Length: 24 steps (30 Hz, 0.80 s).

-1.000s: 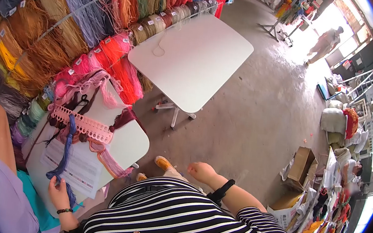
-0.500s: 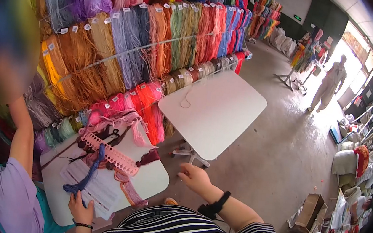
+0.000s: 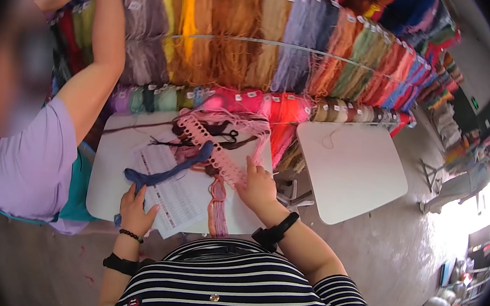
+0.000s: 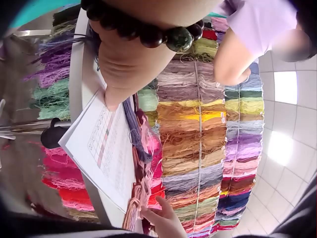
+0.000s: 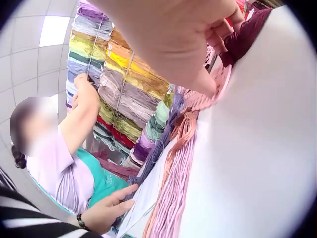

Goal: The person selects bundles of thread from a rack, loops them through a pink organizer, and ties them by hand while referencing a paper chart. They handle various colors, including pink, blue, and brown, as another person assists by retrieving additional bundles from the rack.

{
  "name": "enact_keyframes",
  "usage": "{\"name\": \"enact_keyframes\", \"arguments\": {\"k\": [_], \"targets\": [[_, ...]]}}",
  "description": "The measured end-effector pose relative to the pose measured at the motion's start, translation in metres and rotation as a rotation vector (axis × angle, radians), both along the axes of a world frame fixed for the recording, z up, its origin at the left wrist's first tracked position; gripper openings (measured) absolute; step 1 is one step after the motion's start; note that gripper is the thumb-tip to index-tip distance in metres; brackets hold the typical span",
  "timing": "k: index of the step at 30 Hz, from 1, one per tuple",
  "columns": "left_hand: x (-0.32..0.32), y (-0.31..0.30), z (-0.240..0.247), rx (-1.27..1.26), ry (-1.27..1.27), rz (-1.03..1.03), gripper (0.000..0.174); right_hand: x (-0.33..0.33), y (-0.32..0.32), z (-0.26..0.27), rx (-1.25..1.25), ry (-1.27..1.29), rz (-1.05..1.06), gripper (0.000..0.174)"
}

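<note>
Blue skein lies diagonally across printed chart: lower end just beyond left hand fingertips, upper end on pink punched card. Left fingers flat, pressing chart. Right hand on card's near end, fingers curled, grip unclear.

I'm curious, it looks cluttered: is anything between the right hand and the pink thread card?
Nothing visible does. The right hand touches the pink thread card at its near end; the blue skein crosses it farther along.
</note>
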<state>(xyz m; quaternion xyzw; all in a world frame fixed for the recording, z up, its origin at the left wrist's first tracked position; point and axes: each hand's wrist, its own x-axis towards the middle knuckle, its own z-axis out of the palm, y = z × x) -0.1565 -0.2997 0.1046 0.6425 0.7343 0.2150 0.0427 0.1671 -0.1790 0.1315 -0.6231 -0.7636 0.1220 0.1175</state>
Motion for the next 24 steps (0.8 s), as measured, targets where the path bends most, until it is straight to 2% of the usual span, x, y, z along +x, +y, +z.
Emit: {"name": "enact_keyframes", "arguments": {"k": [2,5,6,9,10,12,14,19,24], "targets": [[0.000,0.000,0.000,-0.006,-0.006,0.005,0.067,0.004,0.004,-0.002,-0.003,0.116,0.018,0.081],[-0.004,0.000,-0.002,0.008,-0.040,-0.009,0.066,0.009,0.012,-0.005,-0.218,0.175,0.086,0.076],[-0.004,0.000,-0.002,0.022,-0.047,-0.012,0.065,0.008,0.005,0.007,-0.271,0.259,0.059,0.060],[-0.004,-0.001,-0.005,0.039,-0.025,-0.014,0.065,0.020,0.007,-0.012,-0.605,0.785,0.013,0.042],[-0.004,-0.001,-0.005,0.043,-0.022,-0.015,0.065,0.029,0.007,-0.015,-0.551,0.812,0.016,0.036],[-0.003,-0.001,-0.005,0.049,-0.013,-0.014,0.065,0.037,-0.004,0.018,-0.445,0.867,0.023,0.027],[-0.004,-0.001,-0.004,0.046,-0.020,-0.016,0.065,0.042,-0.020,0.055,-0.363,1.030,-0.010,0.023],[-0.003,0.000,-0.003,0.040,-0.015,-0.020,0.066,0.073,-0.037,0.113,-0.062,1.374,-0.089,0.022],[-0.003,-0.001,-0.005,0.045,0.007,-0.024,0.067,0.082,-0.041,0.146,0.118,1.443,-0.087,0.025]]}}
